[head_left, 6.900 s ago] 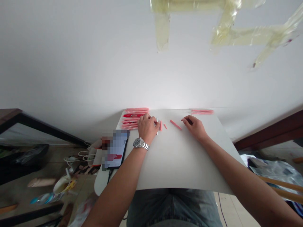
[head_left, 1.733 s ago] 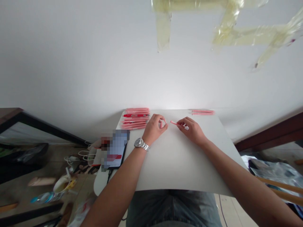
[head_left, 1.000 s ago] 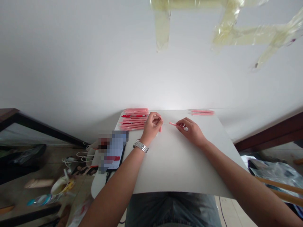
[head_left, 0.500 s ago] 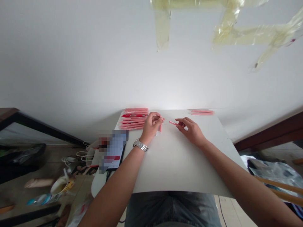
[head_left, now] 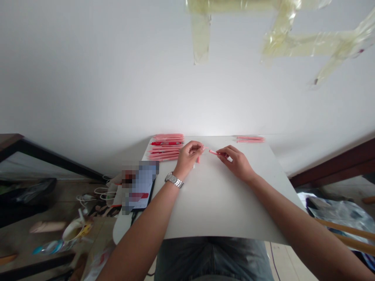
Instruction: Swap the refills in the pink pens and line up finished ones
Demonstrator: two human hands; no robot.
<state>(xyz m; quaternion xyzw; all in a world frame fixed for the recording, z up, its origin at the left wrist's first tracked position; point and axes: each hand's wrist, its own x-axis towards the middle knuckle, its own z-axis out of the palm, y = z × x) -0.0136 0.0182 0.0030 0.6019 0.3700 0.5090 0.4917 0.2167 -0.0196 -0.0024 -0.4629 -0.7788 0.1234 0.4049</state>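
Observation:
My left hand (head_left: pixel 190 154), with a metal watch (head_left: pixel 174 180) on its wrist, pinches a thin pink pen part (head_left: pixel 206 147) between thumb and fingertips. Facing it, a pink pen barrel (head_left: pixel 213 152) sticks out from the closed fingers of my right hand (head_left: pixel 233 159). A small gap separates the two tips. Under the left fingers lies a short pink piece (head_left: pixel 198 159), partly covered, with a small white bit beside it. Left of that hand are rows of pink pens (head_left: pixel 165 154) and one darker red pen (head_left: pixel 164 143).
Two pink pens (head_left: pixel 250 139) lie at the back right of the white table (head_left: pixel 216 207), against the wall. A blurred-out phone or tablet (head_left: pixel 143 187) rests on the left edge. Cables, a cup (head_left: pixel 73 229) and a bottle (head_left: pixel 52 247) are below on the left.
The thin pink part now points out from my left fingertips toward the barrel. My left hand has shifted slightly right; the right hand has barely moved, with its barrel turned a little.

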